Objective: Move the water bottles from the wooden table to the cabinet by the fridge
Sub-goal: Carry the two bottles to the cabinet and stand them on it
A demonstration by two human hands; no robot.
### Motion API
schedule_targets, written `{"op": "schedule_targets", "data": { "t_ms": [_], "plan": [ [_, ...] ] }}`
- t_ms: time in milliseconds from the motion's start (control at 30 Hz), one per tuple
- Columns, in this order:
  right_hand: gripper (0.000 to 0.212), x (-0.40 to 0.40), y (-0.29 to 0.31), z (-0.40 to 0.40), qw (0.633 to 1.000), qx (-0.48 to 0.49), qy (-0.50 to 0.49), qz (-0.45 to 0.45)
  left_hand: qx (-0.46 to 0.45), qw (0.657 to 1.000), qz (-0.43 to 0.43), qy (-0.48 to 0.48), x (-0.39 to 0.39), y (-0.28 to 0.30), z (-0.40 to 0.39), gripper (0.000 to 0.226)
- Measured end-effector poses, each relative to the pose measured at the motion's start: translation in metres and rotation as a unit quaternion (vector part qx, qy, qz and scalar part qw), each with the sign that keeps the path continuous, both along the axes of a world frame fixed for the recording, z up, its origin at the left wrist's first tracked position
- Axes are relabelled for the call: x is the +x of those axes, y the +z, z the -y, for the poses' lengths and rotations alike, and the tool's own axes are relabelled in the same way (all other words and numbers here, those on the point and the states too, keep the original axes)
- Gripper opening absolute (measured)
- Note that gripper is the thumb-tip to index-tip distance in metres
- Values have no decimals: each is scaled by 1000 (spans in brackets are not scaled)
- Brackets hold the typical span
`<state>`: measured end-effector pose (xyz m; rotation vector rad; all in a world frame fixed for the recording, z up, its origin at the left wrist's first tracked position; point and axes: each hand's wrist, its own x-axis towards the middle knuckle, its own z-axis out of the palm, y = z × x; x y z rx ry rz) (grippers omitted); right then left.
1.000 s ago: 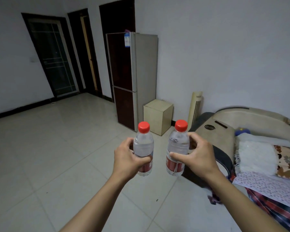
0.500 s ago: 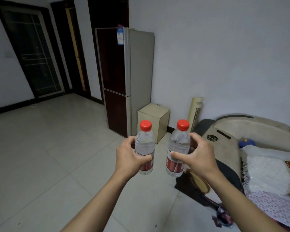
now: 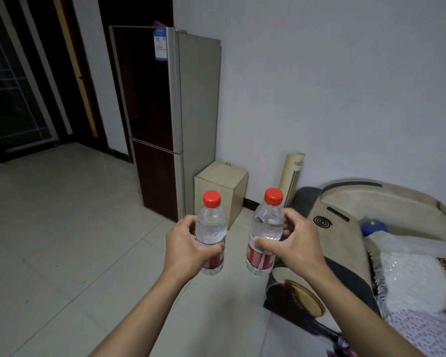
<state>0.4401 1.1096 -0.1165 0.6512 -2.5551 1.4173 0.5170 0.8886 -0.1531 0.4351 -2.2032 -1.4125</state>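
Two clear water bottles with red caps and red labels are held upright in front of me. My left hand (image 3: 188, 247) grips the left bottle (image 3: 211, 225) around its middle. My right hand (image 3: 295, 244) grips the right bottle (image 3: 267, 225) the same way. Beyond them a small beige cabinet (image 3: 220, 188) stands on the floor against the white wall, right beside a tall fridge (image 3: 165, 112) with dark doors and grey sides. The cabinet's top looks bare. The wooden table is out of view.
A slim tower fan (image 3: 292, 176) stands right of the cabinet. A bed (image 3: 371, 202) with a padded headboard, pillows and blankets fills the right side. A dark bag (image 3: 294, 302) lies on the tiled floor (image 3: 62, 240) near the bed. Dark doors line the left wall.
The fridge and the cabinet have grown larger and nearer as I walk toward them. Both hands keep the same grip on their bottles.
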Motion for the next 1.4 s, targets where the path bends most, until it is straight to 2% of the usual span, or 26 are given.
{"op": "schedule_targets", "data": {
  "t_ms": [400, 633, 800, 1033, 1167, 1400],
  "plan": [
    [62, -221, -15, 60, 998, -48, -8, 46, -53, 998, 18, -25, -215, 4, 61, 56],
    [53, -331, -6, 85, 997, -63, -5, 45, -28, 1000, 1, -1, -327, 16, 101, 50],
    [52, -399, -8, 118, 998, -45, -7, 38, -7, 1000, 11, -21, -402, 3, 135, 55],
    [53, -487, -7, 187, 999, -10, -47, -1, 7, 999, -10, -51, -513, -4, 200, 51],
    [53, -536, 0, 224, 996, 12, -83, -20, -10, 997, -20, -73, -576, -5, 242, 51],
    [53, -606, -22, 270, 996, 19, -88, 9, -11, 996, -12, -85, -643, -26, 296, 48]
  ]
}}
